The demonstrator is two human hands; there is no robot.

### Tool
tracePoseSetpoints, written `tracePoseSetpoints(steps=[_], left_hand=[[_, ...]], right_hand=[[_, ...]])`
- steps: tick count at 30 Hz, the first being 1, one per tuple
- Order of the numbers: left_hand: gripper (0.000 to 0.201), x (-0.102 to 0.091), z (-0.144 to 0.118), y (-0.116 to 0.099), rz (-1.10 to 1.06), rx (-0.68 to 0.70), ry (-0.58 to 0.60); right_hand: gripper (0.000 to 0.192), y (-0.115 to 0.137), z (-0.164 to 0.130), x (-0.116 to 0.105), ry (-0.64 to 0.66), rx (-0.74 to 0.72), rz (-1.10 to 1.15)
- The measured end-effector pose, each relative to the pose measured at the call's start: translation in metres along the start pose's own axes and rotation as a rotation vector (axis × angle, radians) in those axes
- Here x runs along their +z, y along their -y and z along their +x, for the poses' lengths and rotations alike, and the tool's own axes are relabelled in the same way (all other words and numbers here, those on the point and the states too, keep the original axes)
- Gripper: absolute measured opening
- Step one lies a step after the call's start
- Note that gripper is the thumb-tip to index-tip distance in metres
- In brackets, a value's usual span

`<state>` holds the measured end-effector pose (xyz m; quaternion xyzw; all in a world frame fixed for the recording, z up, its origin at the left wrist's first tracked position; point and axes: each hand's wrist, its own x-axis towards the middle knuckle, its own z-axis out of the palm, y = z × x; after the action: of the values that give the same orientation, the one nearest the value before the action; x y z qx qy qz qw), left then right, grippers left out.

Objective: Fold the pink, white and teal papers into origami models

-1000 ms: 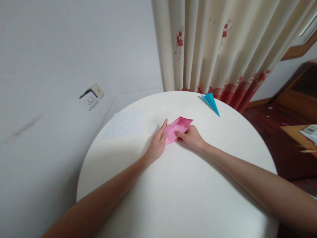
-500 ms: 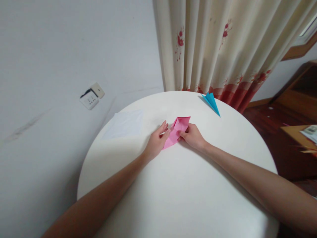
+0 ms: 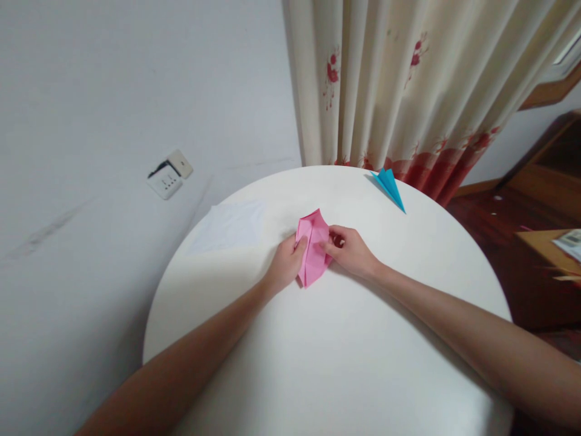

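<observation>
A folded pink paper is held between both my hands above the middle of the round white table. My left hand grips its left edge with the thumb on top. On the other side my right hand pinches its right edge with fingers and thumb. The paper is tilted, its pointed lower end near the tabletop.
A blue paper plane lies at the table's far edge. A white sheet lies flat at the far left. Behind the table hang a cream curtain with red flowers and a wall socket. Wooden furniture stands at the right.
The pink paper has been turned and lifted from lying flat to standing more upright between my hands. Both hands closed in on its edges.
</observation>
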<state>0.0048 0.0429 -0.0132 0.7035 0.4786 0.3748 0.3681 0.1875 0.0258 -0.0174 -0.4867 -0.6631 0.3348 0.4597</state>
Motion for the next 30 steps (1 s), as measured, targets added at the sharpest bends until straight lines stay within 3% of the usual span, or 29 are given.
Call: tracePoseSetpoints(steps=[4,9,12,18,30], left_hand=[[0.04,-0.001,0.0,0.0,0.005,-0.005,-0.048],[0.039,0.001,-0.003,-0.001,0.024,0.027,-0.054],[0.038,0.004,-0.005,-0.003,0.021,0.08,-0.005],[0.042,0.008,-0.007,-0.002,0.081,0.208,0.074],[0.051,0.009,-0.013,-0.01,0.007,0.24,0.146]], right_hand=[[0.041,0.005,-0.004,-0.002,-0.027,0.084,-0.177],[0.052,0.017,-0.015,0.006,0.119,0.236,-0.022],[0.041,0.024,-0.019,0.013,0.188,0.239,0.083],[0.008,0.016,-0.018,0.02,0.12,0.194,0.101],[0.006,0.012,-0.019,0.019,0.066,0.235,0.165]])
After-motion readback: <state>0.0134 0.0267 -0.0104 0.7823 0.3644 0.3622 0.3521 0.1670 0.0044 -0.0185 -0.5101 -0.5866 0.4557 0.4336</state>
